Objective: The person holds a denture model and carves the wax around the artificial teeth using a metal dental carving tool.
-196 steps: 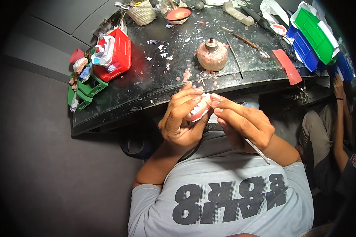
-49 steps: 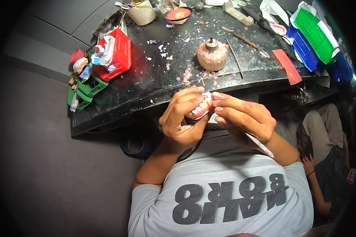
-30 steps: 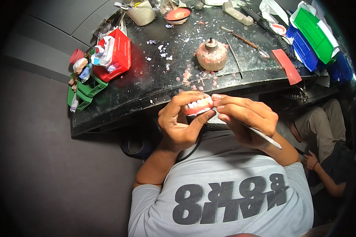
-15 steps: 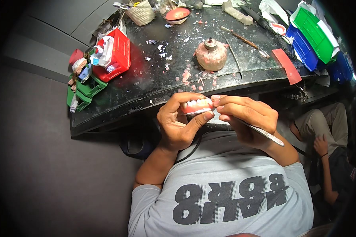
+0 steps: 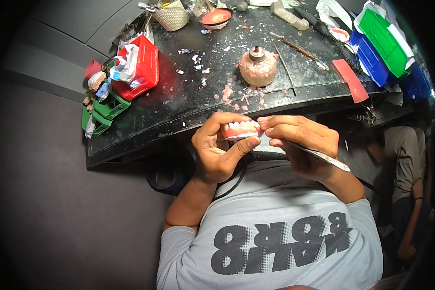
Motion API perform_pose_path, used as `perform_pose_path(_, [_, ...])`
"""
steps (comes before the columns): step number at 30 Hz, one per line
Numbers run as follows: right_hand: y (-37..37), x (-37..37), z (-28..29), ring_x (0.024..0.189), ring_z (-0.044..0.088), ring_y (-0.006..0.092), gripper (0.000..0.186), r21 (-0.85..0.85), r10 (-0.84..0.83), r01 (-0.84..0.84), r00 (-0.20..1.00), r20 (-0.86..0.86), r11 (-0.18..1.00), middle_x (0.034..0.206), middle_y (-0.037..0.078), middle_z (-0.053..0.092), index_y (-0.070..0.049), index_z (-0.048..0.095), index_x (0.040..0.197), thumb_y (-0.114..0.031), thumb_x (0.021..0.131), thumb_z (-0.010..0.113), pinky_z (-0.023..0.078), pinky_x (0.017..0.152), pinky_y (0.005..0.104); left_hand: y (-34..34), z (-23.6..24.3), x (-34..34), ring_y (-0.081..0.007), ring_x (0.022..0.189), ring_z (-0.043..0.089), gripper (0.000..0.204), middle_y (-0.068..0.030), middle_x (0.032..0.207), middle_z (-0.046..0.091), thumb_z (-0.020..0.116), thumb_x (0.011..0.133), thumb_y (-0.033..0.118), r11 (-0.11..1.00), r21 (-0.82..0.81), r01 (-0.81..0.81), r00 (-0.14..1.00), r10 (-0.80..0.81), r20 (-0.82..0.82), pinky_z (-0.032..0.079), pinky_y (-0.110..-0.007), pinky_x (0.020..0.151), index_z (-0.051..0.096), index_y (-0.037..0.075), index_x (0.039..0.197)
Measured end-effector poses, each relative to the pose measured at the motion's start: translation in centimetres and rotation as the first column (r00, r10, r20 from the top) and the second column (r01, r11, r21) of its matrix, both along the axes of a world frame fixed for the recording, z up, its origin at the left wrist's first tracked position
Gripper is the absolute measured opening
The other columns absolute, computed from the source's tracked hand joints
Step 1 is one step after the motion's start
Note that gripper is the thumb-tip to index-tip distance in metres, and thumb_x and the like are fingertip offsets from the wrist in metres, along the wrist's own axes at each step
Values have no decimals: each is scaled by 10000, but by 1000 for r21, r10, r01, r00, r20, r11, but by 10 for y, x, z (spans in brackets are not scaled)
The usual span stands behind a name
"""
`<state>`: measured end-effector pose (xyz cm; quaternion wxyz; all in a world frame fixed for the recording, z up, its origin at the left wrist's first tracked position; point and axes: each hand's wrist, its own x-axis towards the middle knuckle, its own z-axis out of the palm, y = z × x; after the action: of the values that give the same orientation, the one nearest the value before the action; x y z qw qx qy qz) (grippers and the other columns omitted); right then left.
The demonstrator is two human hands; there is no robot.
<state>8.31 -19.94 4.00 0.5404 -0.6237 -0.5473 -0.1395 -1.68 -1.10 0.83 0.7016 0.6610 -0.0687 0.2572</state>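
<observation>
Between the thumb and fingers of my left hand (image 5: 216, 147) is a denture (image 5: 242, 129) with white teeth set in pink wax and a white base along its lower side. My right hand (image 5: 307, 144) is closed around a thin metal carving tool (image 5: 326, 157), whose flat end sticks out below the hand toward the right. The right fingertips meet the right end of the denture; the tool's working tip is hidden there. Both hands are in front of the bench's near edge, above my lap.
On the black bench (image 5: 193, 92) stands a wax-smeared spirit burner (image 5: 257, 67) among pink and white scraps. Right of it lie a slim metal tool (image 5: 285, 67), a brown-handled knife (image 5: 299, 50) and a pink wax sheet (image 5: 350, 81). Red (image 5: 147, 67) and green (image 5: 384, 43) bins flank the bench. Another person (image 5: 408, 179) sits at right.
The carving tool's rear end has swung slightly right and up as my right hand shifted a little. My left hand keeps the denture nearly still. The other person's leg and arm have moved.
</observation>
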Motion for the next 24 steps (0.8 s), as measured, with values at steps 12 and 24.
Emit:
perform_pose_path(12, [1,0,0,934,782,298,171,-3,4,-4,1000,-16,1000,999,161,766,52,729,1019,64,856,779,632,815,343,4,0,-3,-184,1017,715,382,-168,1098,747,869,863,37,999,18,27,998,-26,-49,559,-323,941,650,-38,1168])
perform_pose_path(24, [-7,2,-1,908,772,293,139,49,-45,48,997,-70,998,994,151,773,38,733,1033,21,904,781,619,798,364,5,-13,15,-204,1088,669,394,-164,1185,689,847,896,76,985,170,-31,995,14,99,524,-343,989,621,-18,1204])
